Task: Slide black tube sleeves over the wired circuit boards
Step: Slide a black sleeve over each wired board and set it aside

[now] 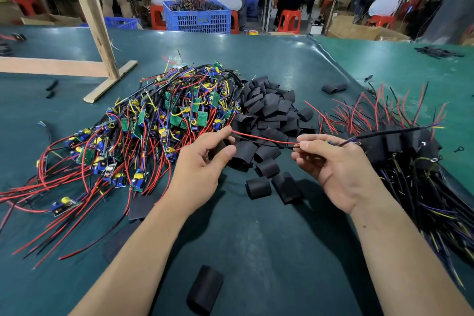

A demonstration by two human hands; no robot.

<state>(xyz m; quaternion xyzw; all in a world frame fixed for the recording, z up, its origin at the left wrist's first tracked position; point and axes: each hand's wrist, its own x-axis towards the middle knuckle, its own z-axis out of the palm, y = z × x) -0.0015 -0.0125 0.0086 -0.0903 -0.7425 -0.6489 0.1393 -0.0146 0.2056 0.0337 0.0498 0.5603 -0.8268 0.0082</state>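
Head view: a black sleeve (218, 150) is gripped by the left hand (202, 164) while red and black wires (264, 140) are pinched taut by the right hand (331, 161) for threading.

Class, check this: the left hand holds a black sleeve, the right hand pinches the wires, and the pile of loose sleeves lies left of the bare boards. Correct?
Not quite. In the head view the pile of loose sleeves lies right of the bare boards, not left. The rest stands.

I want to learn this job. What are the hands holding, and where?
The left hand grips a black sleeve around its middle; the right hand pinches the red and black wires near their end.
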